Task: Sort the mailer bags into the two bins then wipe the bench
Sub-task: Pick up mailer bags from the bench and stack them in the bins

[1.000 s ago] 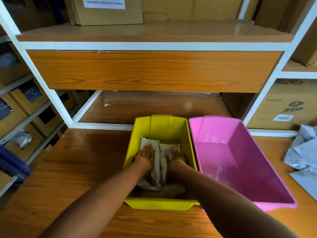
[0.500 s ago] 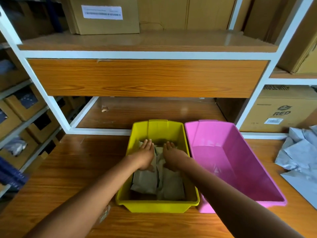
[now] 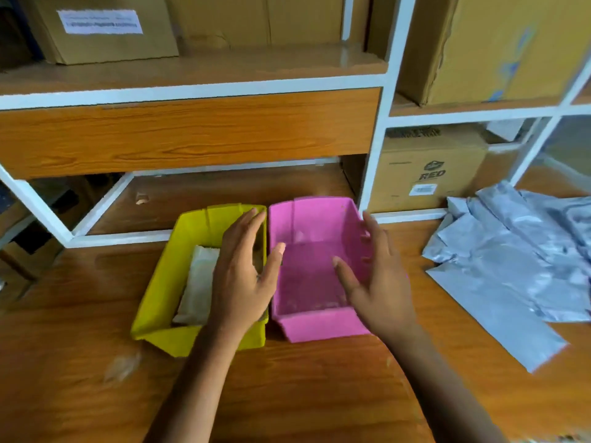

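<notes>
Yellow plastic bin [image 3: 161, 282] keeps the tan paper mailer bags [image 3: 200, 282]; both hands have lifted out. Left hand [image 3: 243, 279] and right hand [image 3: 382, 282], fingers spread and empty, hover around the pink plastic bin [image 3: 303, 282]. Grey plastic mailer bags [image 3: 511, 266], on the wooden counter [image 3: 287, 388], probably follow.

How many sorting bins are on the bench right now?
2. The yellow bin sits on the left with beige mailers inside; the pink bin stands right beside it, nothing visible in it. No others seem hidden.
</notes>
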### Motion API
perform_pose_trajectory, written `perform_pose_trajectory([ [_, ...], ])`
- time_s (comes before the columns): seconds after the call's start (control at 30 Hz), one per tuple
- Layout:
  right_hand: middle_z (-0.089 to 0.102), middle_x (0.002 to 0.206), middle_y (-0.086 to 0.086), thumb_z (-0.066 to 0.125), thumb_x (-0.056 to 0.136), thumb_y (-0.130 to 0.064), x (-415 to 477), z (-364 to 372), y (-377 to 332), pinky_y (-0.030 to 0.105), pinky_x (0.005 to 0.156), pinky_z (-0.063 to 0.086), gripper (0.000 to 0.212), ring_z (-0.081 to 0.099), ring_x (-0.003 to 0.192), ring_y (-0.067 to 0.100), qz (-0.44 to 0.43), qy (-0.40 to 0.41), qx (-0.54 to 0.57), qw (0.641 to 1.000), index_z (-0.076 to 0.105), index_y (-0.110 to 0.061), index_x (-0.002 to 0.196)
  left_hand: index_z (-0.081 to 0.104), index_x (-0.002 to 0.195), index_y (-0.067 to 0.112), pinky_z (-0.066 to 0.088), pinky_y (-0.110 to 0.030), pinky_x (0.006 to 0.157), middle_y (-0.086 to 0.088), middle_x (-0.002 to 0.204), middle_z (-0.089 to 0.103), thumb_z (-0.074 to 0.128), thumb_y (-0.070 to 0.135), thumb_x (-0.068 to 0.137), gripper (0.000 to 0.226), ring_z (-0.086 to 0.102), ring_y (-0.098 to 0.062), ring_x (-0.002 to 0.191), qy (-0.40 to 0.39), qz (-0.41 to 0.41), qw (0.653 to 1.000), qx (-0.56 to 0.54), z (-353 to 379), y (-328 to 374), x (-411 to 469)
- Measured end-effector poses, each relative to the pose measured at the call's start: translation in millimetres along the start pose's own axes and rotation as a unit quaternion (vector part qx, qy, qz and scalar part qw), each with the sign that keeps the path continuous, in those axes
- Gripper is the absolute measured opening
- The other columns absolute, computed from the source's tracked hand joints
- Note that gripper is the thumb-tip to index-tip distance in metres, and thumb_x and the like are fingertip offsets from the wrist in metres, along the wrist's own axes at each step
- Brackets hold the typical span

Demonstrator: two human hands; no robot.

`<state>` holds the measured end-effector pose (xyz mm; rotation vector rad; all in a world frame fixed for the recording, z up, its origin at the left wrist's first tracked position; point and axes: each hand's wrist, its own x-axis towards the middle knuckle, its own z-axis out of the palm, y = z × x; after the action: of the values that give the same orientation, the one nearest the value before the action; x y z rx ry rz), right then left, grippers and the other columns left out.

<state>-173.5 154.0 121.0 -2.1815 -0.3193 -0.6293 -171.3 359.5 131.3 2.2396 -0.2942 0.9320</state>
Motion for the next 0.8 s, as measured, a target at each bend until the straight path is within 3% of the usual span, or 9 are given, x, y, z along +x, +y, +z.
perform_pose_trajectory([
  [0.17,0.048,0.134,-0.005,0.063,0.089,-0.041,-42.7,-101.9,56.6,0.045,0.090,0.051,0.067,0.051,0.120,0.014,0.032,0.067,-0.004,0.997,0.032,-0.023,0.145,0.054,0.130,0.006,0.038,-0.031,0.107,-0.008,0.133,0.054,0.053,0.035,0.094,0.046,0.048,-0.020,0.127,-0.063,0.040,0.997,-0.028,82.9,91.0,-23.5],
  [0.23,0.048,0.127,-0.009,0.065,0.088,-0.036,-57.8,-139.4,83.7,0.046,0.087,0.052,0.067,0.052,0.116,0.014,0.054,0.086,-0.008,0.995,0.033,-0.022,0.144,0.054,0.130,0.007,0.034,-0.024,0.109,-0.008,0.134,0.053,0.053,0.035,0.094,0.046,0.046,-0.019,0.127,-0.091,0.053,0.993,-0.044,119.6,120.5,-31.6],
  [0.43,0.050,0.132,0.000,0.066,0.089,-0.037,-82.4,-230.9,156.7,0.047,0.088,0.052,0.066,0.052,0.118,0.016,0.120,0.104,-0.045,0.986,0.034,-0.021,0.144,0.052,0.132,0.008,0.037,-0.030,0.109,-0.005,0.134,0.053,0.055,0.029,0.095,0.043,0.046,-0.017,0.128,-0.139,0.067,0.984,-0.085,209.4,191.5,-41.1],
  [0.6,0.050,0.134,0.002,0.065,0.089,-0.039,-71.8,-266.1,219.9,0.048,0.087,0.052,0.066,0.052,0.120,0.018,0.155,0.100,-0.070,0.980,0.034,-0.023,0.144,0.049,0.135,0.011,0.034,-0.020,0.101,-0.003,0.131,0.052,0.058,0.028,0.092,0.047,0.045,-0.016,0.125,-0.185,0.039,0.980,-0.056,285.8,208.1,-38.2],
  [0.8,0.050,0.136,0.011,0.064,0.090,-0.036,-31.6,-261.1,296.4,0.042,0.093,0.048,0.066,0.052,0.121,0.027,0.164,0.042,-0.132,0.977,0.035,-0.014,0.145,0.044,0.136,0.014,0.045,-0.039,0.099,-0.005,0.134,0.050,0.058,0.030,0.091,0.050,0.045,-0.025,0.126,-0.233,-0.038,0.972,-0.015,369.1,189.7,-35.2],
])
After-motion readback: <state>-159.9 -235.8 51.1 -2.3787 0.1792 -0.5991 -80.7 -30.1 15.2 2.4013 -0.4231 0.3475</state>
